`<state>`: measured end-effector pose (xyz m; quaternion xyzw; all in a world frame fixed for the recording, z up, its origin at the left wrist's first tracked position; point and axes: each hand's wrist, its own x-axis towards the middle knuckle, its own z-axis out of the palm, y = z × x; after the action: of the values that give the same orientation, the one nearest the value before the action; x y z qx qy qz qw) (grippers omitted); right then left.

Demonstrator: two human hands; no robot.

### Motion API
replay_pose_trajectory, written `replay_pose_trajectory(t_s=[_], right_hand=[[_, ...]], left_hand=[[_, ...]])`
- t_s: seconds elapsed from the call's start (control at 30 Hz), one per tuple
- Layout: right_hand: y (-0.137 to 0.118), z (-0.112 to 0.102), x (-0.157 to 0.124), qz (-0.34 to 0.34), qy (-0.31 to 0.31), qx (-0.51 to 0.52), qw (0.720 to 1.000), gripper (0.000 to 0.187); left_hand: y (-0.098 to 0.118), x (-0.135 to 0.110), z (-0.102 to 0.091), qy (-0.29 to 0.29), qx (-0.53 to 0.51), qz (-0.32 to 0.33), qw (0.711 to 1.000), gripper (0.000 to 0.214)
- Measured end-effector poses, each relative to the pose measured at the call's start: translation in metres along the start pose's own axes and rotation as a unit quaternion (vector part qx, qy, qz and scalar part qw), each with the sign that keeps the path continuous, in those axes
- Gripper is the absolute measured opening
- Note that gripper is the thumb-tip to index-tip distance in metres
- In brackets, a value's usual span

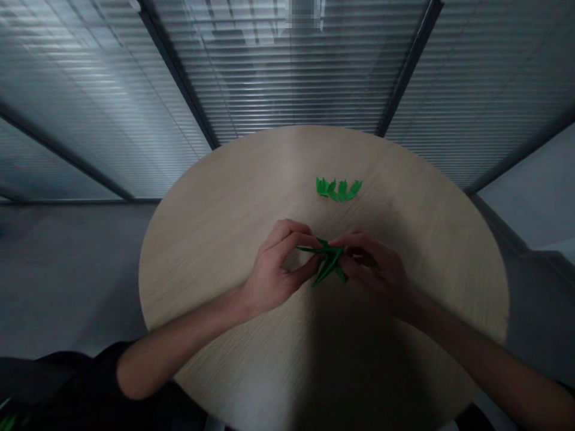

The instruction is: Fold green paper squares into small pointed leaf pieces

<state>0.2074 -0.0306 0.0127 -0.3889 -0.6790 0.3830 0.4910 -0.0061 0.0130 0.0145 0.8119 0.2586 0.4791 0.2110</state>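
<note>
Left hand point(274, 266) pinching green folded paper piece point(326, 260) at its middle, thumb and fingers closed on it. Right hand point(372, 269) pinching same piece from other side, fingers curled over it. Piece held just above round wooden tabletop point(251, 239). Row of small green paper folds point(339, 190) lies on tabletop beyond hands, well clear of them.

looks like office meeting room: round pale wood-veneer table point(251, 179), glass partition walls point(485, 78) with slatted blinds point(287, 78), dark metal frames point(406, 66), plain grey floor point(67, 275).
</note>
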Motion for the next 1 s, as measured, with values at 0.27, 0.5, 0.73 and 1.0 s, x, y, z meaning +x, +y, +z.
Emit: replay_pose_trajectory(t_s=[0.27, 0.5, 0.73, 1.0], right_hand=[[0.0019, 0.0008, -0.0012, 0.030, 0.011, -0.029, 0.999, 0.012], [-0.0008, 0.0016, 0.0019, 0.064, 0.046, 0.018, 0.997, 0.009], [-0.0040, 0.0027, 0.0045, 0.060, 0.069, 0.001, 0.996, 0.010], [-0.0057, 0.0026, 0.0014, -0.005, 0.067, -0.088, 0.994, 0.008]], left_hand=[[0.0002, -0.0008, -0.0005, 0.001, -0.026, -0.017, 1.000, 0.014], [0.0011, -0.0014, 0.0005, -0.016, -0.072, -0.004, 0.997, 0.017], [0.0042, -0.0010, -0.0025, -0.066, -0.052, 0.004, 0.996, 0.029], [0.0035, -0.0004, -0.0014, -0.039, -0.052, 0.017, 0.998, 0.012]])
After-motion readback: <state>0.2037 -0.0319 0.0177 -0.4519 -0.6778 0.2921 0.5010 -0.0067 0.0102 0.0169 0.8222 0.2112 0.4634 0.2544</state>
